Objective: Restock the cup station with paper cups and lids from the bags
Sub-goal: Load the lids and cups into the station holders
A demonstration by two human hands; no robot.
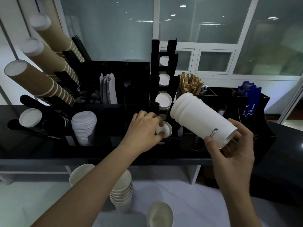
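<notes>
My right hand (232, 145) grips the open end of a white bag of stacked lids (200, 118), tilted up to the left over the black cup station (114, 141). My left hand (144, 128) holds a small white lid (164, 130) at the lowest slot of the black upright lid rack (164, 66). White lids (164, 99) sit in the three slots above. A pile of larger white lids (84, 125) stands in a bay to the left. Brown ripple cup stacks (37, 79) slant out of the holders at far left.
Stacked white paper cups (122, 192) and two more cups (81, 174) (159, 213) stand on the white surface below the counter. Napkins (108, 90), wooden stirrers (190, 84) and a blue packet (249, 97) fill the back bays. Glass partitions stand behind.
</notes>
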